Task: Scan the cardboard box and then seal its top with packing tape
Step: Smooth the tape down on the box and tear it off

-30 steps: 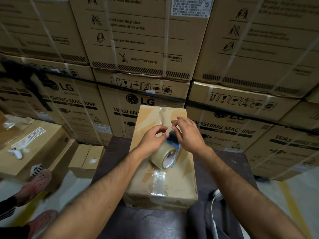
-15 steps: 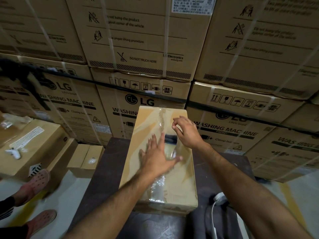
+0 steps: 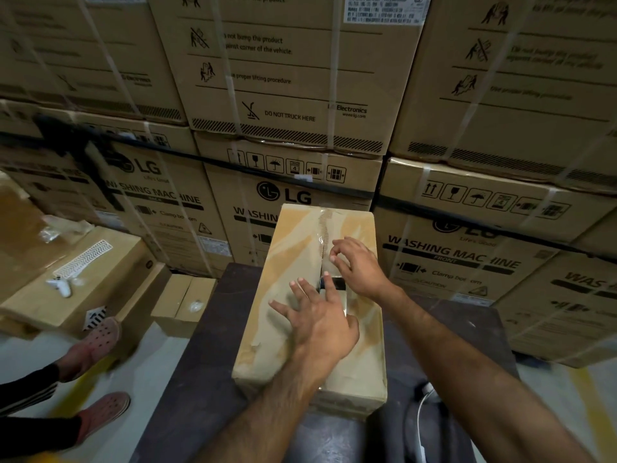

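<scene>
Cardboard box (image 3: 300, 262) lies lengthwise on dark worktop (image 3: 207, 362), in front of the stacked washing-machine cartons (image 3: 293, 195). Left hand (image 3: 317, 315) flat on the box top, fingers spread, palm down over the centre seam, gripping nothing. Right hand (image 3: 359, 265) just beyond it toward the cartons, above the seam, thumb and forefinger pinched near the clear tape strip (image 3: 325, 235); whether they actually hold tape is unclear. Dark object (image 3: 335, 284) sits on box between hands. White cable (image 3: 422, 416) on worktop right of box.

Tan cardboard box (image 3: 300, 262), dark brown table (image 3: 207, 362), pink perforated clogs (image 3: 100, 339).
</scene>
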### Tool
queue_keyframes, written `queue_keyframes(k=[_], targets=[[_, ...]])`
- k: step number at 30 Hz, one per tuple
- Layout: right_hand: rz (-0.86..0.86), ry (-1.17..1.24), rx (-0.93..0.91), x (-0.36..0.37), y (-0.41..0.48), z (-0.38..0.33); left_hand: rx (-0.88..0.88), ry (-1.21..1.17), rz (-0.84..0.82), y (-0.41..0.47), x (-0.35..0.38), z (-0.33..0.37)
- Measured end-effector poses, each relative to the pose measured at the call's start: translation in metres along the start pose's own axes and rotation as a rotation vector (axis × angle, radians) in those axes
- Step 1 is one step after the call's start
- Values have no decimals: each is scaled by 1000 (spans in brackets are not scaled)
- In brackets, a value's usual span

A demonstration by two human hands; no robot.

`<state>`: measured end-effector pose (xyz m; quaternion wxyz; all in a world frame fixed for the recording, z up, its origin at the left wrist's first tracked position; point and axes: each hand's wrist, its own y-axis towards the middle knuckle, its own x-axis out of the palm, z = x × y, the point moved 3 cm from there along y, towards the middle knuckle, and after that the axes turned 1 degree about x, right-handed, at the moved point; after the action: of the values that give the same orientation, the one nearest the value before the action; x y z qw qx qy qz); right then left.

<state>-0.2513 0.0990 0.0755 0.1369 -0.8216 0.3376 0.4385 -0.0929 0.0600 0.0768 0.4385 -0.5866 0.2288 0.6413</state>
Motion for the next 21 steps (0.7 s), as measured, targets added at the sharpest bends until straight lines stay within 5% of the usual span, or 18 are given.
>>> queue_keyframes(k=[17, 21], targets=[[91, -126, -85, 4, -8, 6, 114, -1, 126, 77, -27, -40], [134, -161, -109, 5, -8, 8, 192, -22, 44, 103, -43, -50]])
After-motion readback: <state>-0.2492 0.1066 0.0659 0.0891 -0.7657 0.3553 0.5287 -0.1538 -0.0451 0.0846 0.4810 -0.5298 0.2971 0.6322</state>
